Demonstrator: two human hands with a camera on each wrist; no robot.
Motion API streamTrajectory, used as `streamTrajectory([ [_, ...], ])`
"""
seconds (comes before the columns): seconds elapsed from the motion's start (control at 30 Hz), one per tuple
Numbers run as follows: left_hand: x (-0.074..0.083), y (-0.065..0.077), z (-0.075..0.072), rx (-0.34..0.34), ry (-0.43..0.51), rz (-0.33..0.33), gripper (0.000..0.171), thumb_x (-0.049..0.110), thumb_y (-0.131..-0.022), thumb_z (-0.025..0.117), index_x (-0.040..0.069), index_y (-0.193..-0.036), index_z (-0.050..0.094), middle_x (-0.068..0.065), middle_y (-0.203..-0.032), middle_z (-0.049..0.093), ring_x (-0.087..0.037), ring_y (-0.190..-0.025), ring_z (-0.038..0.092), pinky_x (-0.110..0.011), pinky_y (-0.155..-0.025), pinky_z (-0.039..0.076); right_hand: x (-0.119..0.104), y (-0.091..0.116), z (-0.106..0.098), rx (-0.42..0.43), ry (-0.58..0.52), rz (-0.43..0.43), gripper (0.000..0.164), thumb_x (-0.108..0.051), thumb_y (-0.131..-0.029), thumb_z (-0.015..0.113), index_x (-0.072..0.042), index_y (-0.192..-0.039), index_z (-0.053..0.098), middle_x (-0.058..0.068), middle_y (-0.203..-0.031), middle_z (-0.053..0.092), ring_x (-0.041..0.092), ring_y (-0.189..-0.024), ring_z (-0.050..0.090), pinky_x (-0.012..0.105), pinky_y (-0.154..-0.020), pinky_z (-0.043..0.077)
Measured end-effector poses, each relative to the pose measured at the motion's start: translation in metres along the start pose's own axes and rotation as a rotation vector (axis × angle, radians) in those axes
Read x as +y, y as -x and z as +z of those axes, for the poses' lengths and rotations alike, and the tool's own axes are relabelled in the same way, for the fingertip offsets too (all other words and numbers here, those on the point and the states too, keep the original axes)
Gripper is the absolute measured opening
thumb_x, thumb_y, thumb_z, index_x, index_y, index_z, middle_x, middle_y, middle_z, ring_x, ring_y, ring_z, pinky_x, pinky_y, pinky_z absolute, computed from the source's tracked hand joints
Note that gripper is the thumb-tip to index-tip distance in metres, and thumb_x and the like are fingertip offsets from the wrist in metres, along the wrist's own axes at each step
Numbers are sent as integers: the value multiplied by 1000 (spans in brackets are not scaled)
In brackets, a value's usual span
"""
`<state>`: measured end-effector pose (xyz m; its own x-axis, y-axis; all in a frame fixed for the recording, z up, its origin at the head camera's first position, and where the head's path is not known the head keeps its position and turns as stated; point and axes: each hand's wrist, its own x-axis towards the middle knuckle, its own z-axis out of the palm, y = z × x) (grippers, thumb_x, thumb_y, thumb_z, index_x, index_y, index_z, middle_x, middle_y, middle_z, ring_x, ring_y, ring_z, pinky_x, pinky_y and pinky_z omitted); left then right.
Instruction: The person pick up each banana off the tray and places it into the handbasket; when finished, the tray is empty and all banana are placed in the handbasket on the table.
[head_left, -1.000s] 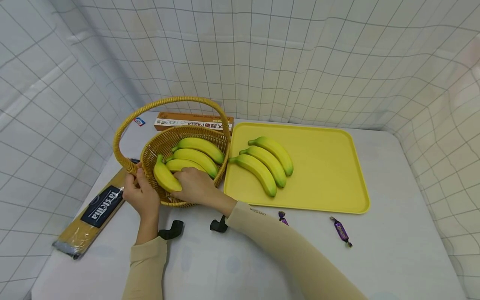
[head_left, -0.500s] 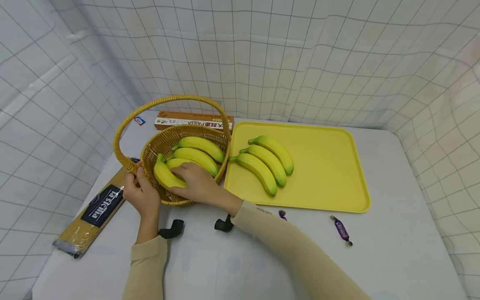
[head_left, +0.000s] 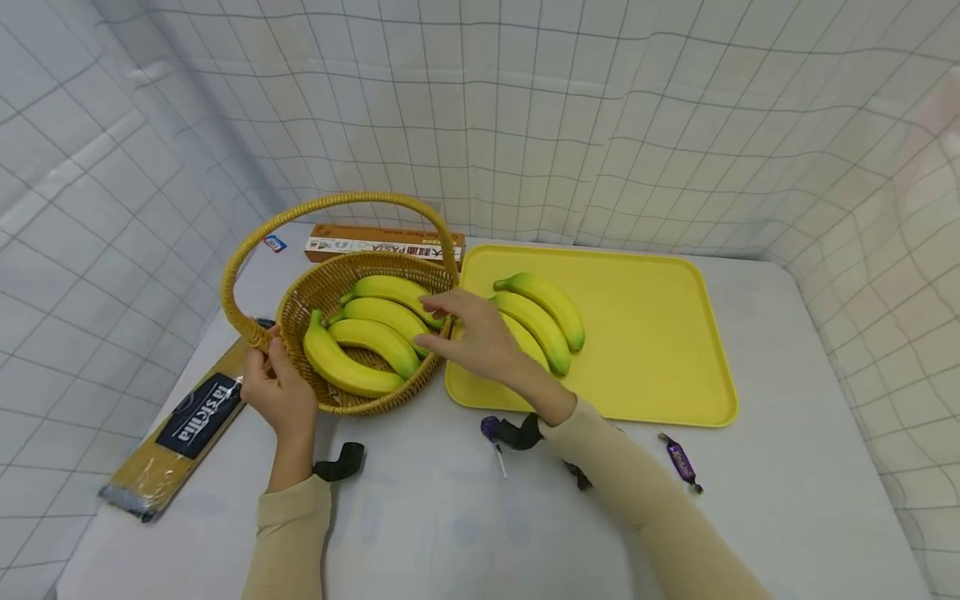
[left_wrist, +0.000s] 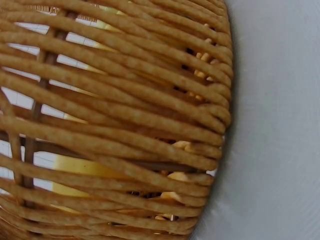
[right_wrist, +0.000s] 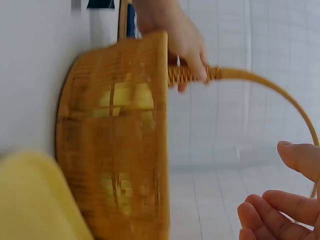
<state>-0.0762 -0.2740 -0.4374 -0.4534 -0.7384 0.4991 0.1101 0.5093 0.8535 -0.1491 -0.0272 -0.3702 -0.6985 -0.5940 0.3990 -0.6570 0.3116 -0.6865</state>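
My left hand [head_left: 283, 390] holds the wicker basket [head_left: 386, 403] where its arched handle [head_left: 341, 200] meets the left rim. Several yellow-green bananas [head_left: 367, 287] lie inside. The nearest banana [head_left: 341, 367] rests against the basket's front left side. My right hand [head_left: 483, 337] hovers above the gap between basket and yellow tray [head_left: 637, 333], thumb and fingers spread, holding nothing. It partly covers the lowest of three bananas [head_left: 551, 300] on the tray. In the right wrist view its fingers [right_wrist: 272, 220] are apart. Woven basket wall [left_wrist: 125, 100] fills most of the left wrist view.
A bag of spaghetti [head_left: 191, 421] lies left of the basket, and a pasta box [head_left: 386, 242] sits behind it. Before the tray are a purple lollipop [head_left: 491, 429] and a purple wrapped candy [head_left: 681, 458]. Another small candy [head_left: 577, 476] is partly under the right sleeve [head_left: 637, 500].
My right hand has let go of the nearest banana, now lying in the basket, and has moved up and right over the tray's left edge. The left hand keeps its hold.
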Motion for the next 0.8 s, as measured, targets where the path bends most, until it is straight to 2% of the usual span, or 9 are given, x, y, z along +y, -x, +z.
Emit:
streamTrajectory([
  [0.27,-1,-1,1,3,12,9,31,19,-102,51,-1,-117,68,-16,-116,70,1,-78,52,-13,-67,37,41,25,-45,169,-11,132,51,-19,-84,78,-3,-130,61,14,-120,66,28,-106,63,45,-93,51],
  [0.4,-2,-1,1,5,20,11,30,18,-102,51,-1,-116,68,-16,-115,70,2,-76,50,-14,-66,36,62,34,-63,220,12,190,55,-18,-84,77,-4,-134,58,16,-126,62,32,-112,58,49,-95,48],
  [0.57,-2,-1,2,18,27,11,29,16,-101,50,-2,-115,69,-16,-111,71,1,-76,52,-14,-66,36,85,42,-81,210,19,313,62,-20,-86,75,-5,-141,51,17,-138,53,35,-122,51,53,-101,42],
  [0.8,-3,-1,1,15,23,15,29,16,-101,51,-1,-115,69,-16,-111,71,2,-75,51,-13,-66,36,114,46,-92,128,34,452,74,-27,-88,73,-5,-149,39,19,-146,44,37,-129,46,52,-105,39],
])
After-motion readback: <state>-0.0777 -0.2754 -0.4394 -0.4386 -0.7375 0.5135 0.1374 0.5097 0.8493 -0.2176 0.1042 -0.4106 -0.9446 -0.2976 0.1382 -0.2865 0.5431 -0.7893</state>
